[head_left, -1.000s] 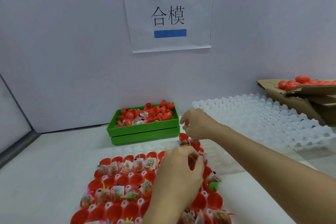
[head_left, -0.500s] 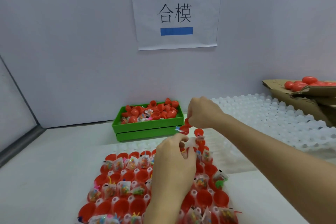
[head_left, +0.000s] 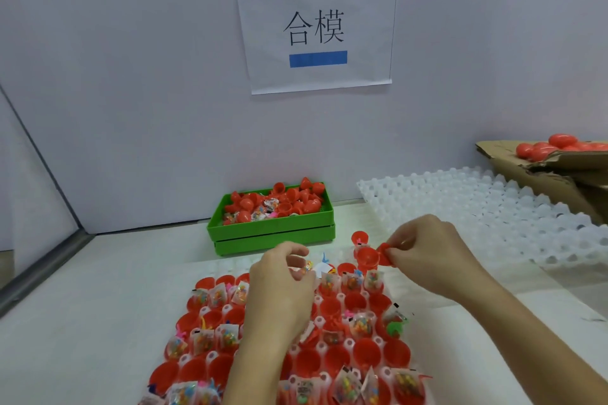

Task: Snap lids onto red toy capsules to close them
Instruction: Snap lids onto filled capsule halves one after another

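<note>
A white tray [head_left: 210, 357] in front of me holds rows of open red capsule halves [head_left: 367, 350], many with small toy packets [head_left: 362, 324] inside. My right hand [head_left: 427, 250] is raised over the tray's far right corner. It pinches an open red capsule [head_left: 367, 256] by its red lid [head_left: 383, 256]; the cup's mouth faces me. To its left, my left hand [head_left: 279, 289] hovers over the tray's far rows, its fingers curled and pinching a small colourful toy packet [head_left: 307, 267]. Another red capsule half [head_left: 359, 237] stands just behind the held one.
A green bin [head_left: 274, 235] of loose red capsule parts and packets stands at the back wall. Empty white cell trays [head_left: 487, 207] lie stacked at the right. A cardboard box [head_left: 539, 171] at far right holds closed red capsules [head_left: 559, 143]. A paper sign [head_left: 316, 26] hangs on the wall.
My right hand has moved right and toward me with the red capsule. My left hand has lifted from the tray's far edge and now pinches a toy packet.
</note>
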The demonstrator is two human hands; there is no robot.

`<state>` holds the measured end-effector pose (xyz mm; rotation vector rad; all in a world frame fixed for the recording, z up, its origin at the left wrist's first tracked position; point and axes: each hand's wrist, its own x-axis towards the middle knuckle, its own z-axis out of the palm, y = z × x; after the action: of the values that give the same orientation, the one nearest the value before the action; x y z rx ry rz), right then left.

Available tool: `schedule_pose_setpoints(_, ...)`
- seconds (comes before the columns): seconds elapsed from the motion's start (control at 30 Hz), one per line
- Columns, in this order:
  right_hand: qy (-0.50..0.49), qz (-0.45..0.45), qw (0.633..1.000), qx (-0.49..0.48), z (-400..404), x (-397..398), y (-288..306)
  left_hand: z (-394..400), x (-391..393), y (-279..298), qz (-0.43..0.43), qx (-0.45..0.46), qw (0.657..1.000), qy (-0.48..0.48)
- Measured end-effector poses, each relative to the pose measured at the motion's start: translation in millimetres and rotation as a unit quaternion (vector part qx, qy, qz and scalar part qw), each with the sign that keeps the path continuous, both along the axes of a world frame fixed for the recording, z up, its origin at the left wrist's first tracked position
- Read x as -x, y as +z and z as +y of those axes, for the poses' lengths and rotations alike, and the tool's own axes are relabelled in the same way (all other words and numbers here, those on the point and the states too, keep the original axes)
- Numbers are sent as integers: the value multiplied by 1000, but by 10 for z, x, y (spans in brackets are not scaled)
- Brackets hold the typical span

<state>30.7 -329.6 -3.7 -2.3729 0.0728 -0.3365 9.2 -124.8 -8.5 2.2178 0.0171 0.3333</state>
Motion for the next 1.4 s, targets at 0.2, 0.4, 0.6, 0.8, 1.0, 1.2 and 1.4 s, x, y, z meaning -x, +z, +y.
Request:
schedule_pose_setpoints(0.2, -25, -119, 990, -66, -20, 148, -64, 71, -23, 80, -74, 16, 995, 68)
schedule_pose_setpoints(0.4, -41, -100, 991, -85, -153, 228, -183, 141, -230, 336, -5, -129, 990, 50)
schedule_pose_setpoints(0.6, -39, -99, 990, -87, -160, 234, -193, -19, -695, 393, 130, -261, 955, -60)
schedule_pose_setpoints(0.8, -24, -89, 992, -91, -150, 232, -227, -52, -923, 274, 205, -307, 922, -118)
schedule_pose_setpoints(1.0, -15, -84, 992, -91, -120, 239, -230, -85, -956, 211, 211, -287, 924, -137)
schedule_pose_setpoints(1.2, -14, -72, 993, -95, -96, 247, -229, -39, -949, 207, 208, -237, 939, -137)
schedule_pose_setpoints(1.4, -18, -79, 992, -101, -66, 252, -213, 102, -910, 252, 210, -133, 958, -141)
